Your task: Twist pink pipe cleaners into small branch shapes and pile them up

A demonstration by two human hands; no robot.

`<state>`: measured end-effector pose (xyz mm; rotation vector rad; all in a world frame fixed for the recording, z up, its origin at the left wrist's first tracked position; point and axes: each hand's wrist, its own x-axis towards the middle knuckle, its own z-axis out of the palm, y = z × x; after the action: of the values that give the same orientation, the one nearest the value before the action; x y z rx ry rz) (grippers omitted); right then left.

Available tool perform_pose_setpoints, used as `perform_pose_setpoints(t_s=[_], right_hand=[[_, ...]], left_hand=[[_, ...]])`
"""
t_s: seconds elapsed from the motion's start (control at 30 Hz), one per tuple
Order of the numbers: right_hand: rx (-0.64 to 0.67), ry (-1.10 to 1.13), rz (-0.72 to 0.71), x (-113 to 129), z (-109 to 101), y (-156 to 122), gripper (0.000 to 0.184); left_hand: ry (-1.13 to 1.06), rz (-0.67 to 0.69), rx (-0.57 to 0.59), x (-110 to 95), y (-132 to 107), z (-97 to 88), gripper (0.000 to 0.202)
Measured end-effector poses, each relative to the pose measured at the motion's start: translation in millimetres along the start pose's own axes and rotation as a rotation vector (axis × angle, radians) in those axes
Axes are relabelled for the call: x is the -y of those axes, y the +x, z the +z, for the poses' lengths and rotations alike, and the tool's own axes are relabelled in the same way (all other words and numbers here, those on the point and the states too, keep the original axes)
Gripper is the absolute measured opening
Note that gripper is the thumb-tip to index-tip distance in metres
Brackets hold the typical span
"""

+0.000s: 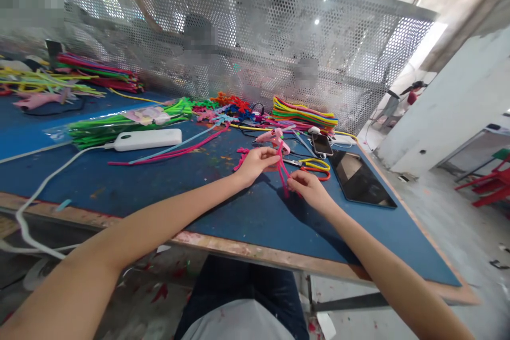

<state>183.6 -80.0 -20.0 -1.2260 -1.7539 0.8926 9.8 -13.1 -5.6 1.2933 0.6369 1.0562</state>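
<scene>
Above the blue tabletop, my left hand [258, 163] pinches a bent pink pipe cleaner [282, 172] near its upper part. Lower on the same piece, the fingers of my right hand [308, 186] are closed around a strand. Just behind my hands lies a pink glue gun [274, 138]. Scissors [314, 166] with yellow and orange handles rest behind my right hand. A small bent pink piece [241, 156] lies beside my left hand. Further left, long pink pipe cleaners [179, 151] and a light blue pipe cleaner [179, 142] stretch across the table.
A white power bank [147, 139] with a cable is at left, by bagged green pipe cleaners [99, 128]. Colourful twisted pieces [231, 103] and a multicoloured bundle [303, 114] lie at the back. A phone [321, 144] and dark tablet [362, 178] lie right. A perforated metal screen [255, 26] stands behind.
</scene>
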Motion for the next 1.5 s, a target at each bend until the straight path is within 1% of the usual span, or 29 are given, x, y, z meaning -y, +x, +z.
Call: perform_pose_setpoints(t_s=[0.03, 0.1, 0.2, 0.27, 0.33, 0.4, 0.53, 0.63, 0.77, 0.83, 0.93, 1.07, 1.17, 1.27, 1.33, 1.5], right_hand=[[-0.007, -0.003, 0.011, 0.7, -0.1, -0.2, 0.026], [-0.069, -0.02, 0.018, 0.0, -4.2, 0.9, 0.026], [-0.249, -0.04, -0.007, -2.6, -18.0, 4.9, 0.026], [-0.354, -0.03, -0.008, -2.6, -28.2, 7.3, 0.027], [-0.414, 0.006, 0.008, -0.2, -35.5, 8.1, 0.028], [-0.447, 0.047, 0.018, 3.7, -39.1, 7.3, 0.028], [-0.517, 0.121, 0.0, 9.4, -40.0, 5.5, 0.029], [-0.569, 0.186, -0.016, 8.5, -41.3, 6.9, 0.027], [-0.611, 0.239, -0.037, 3.9, -44.4, 10.1, 0.024], [-0.618, 0.245, -0.03, 2.3, -45.0, 10.8, 0.025], [-0.613, 0.265, -0.026, 2.3, -44.1, 10.6, 0.026], [-0.613, 0.308, -0.065, 4.9, -41.5, 9.0, 0.025], [-0.622, 0.28, -0.103, 7.6, -40.2, 7.3, 0.024], [-0.647, 0.239, -0.15, 11.7, -39.5, 5.0, 0.023], [-0.65, 0.215, -0.173, 15.4, -39.0, 3.2, 0.022], [-0.629, 0.144, -0.173, 21.5, -37.7, 0.5, 0.02]], left_hand=[[-0.024, -0.023, 0.0, -0.9, 0.6, -0.9, 0.029], [-0.082, -0.065, -0.006, -3.6, 2.5, -2.7, 0.024], [-0.152, -0.135, 0.011, -7.9, 5.8, -5.2, 0.016], [-0.15, -0.174, 0.04, -9.9, 7.0, -6.5, 0.014], [-0.139, -0.204, 0.063, -11.3, 6.8, -7.1, 0.016], [-0.13, -0.22, 0.083, -12.3, 5.7, -7.0, 0.02], [-0.127, -0.246, 0.124, -13.1, 3.7, -6.1, 0.03], [-0.124, -0.289, 0.17, -12.7, 2.2, -5.2, 0.035], [-0.14, -0.357, 0.257, -12.1, -0.7, -3.8, 0.036], [-0.157, -0.381, 0.279, -11.9, -1.4, -3.6, 0.039], [-0.18, -0.406, 0.26, -11.4, -0.7, -4.3, 0.04], [-0.209, -0.44, 0.254, -9.9, 1.3, -6.0, 0.038], [-0.264, -0.471, 0.265, -8.9, 1.2, -6.6, 0.038], [-0.324, -0.496, 0.311, -7.8, 0.3, -7.0, 0.042], [-0.343, -0.505, 0.337, -6.5, 0.0, -8.0, 0.041], [-0.329, -0.509, 0.325, -2.4, 1.6, -12.1, 0.036]])
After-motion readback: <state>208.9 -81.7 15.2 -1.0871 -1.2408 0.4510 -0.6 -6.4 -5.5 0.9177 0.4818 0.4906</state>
